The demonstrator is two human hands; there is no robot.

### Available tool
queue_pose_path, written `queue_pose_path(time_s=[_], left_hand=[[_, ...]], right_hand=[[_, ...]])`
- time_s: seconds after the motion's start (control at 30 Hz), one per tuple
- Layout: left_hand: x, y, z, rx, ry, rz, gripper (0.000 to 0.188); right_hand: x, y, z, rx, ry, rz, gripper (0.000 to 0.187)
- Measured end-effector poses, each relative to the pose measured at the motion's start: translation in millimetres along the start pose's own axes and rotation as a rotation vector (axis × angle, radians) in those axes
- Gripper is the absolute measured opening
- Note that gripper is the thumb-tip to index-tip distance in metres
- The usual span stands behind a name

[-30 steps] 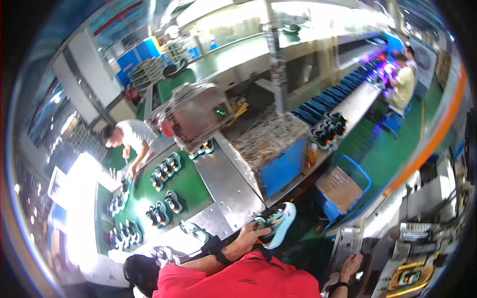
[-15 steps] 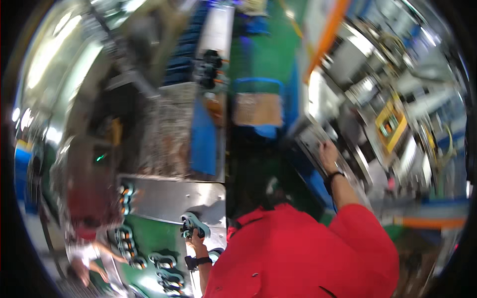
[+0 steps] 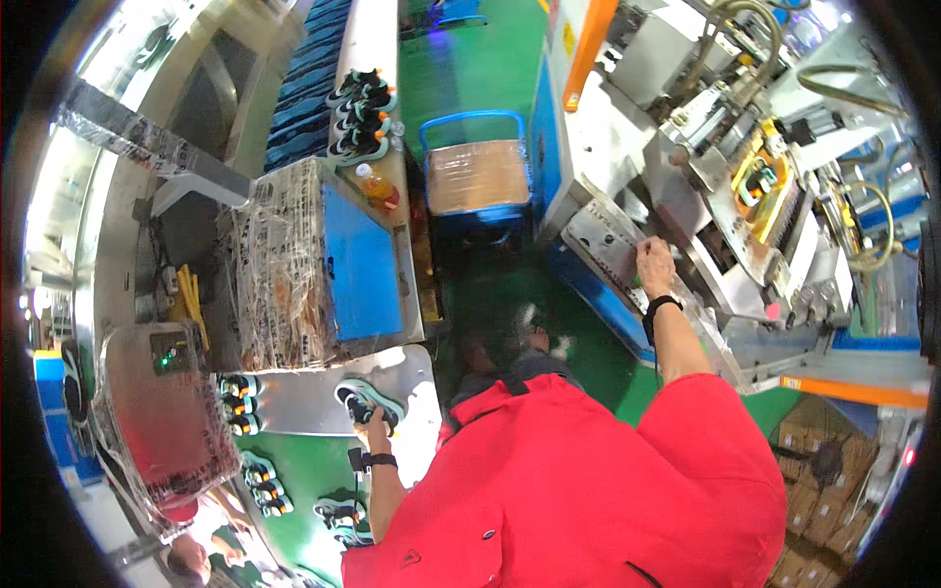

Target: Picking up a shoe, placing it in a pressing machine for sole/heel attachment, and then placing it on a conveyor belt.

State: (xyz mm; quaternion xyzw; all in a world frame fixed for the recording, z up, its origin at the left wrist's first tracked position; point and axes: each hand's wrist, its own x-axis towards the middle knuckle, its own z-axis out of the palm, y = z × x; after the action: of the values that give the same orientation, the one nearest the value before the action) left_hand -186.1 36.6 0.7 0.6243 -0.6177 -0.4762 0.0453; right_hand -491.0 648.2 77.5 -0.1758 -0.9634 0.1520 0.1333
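Observation:
My left hand [image 3: 371, 431] grips a shoe [image 3: 372, 402], dark with a pale mint sole and orange touches, at the heel end. The shoe is over the bare metal plate [image 3: 304, 397] at the lower left; whether it touches the plate I cannot tell. My right hand [image 3: 656, 267] lies on the sloped metal control panel [image 3: 600, 233] of the machine at right. Its fingers are bent down toward the panel and nothing shows in them. A bit of green shows beside the fingers. Black bands circle both wrists.
Similar shoes [image 3: 238, 404] stand in rows at left, and more shoes [image 3: 361, 122] sit beyond a plastic-wrapped box [image 3: 279, 265]. A bottle [image 3: 378, 188] stands near them. Ahead is a blue-handled cart [image 3: 477, 176]. Another person [image 3: 201, 549] is at lower left. The machine's yellow fixture [image 3: 763, 186] is at right.
The view has shifted and sharpened. The shoe in my left hand has moved slightly farther in over the metal plate. My right hand stays at the control panel.

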Motion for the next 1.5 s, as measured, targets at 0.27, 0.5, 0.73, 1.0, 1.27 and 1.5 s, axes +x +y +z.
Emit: queue_pose_path(time_s=[0.27,0.5,0.73,1.0,1.27,1.5], left_hand=[[-28,-63,51,0.076,-0.073,0.081,0.094],[-55,-57,83,-0.104,0.252,0.245,0.063],[-79,-46,76,0.044,0.340,0.009,0.060],[8,17,-23,-0.942,0.187,-0.026,0.027],[158,-6,-194,-0.856,0.616,0.020,0.042],[267,12,-296,-0.490,0.704,-0.163,0.053]], right_hand=[[12,1,13,-0.025,-0.035,-0.024,0.028],[19,9,6,0.184,-0.175,-0.150,0.022],[101,-218,-78,0.578,-0.117,-0.643,0.018],[33,-593,-257,0.693,0.045,-1.510,0.019],[-198,-888,-300,0.472,0.245,-2.299,0.053],[-359,-1034,-245,0.549,0.408,-2.585,0.068]])
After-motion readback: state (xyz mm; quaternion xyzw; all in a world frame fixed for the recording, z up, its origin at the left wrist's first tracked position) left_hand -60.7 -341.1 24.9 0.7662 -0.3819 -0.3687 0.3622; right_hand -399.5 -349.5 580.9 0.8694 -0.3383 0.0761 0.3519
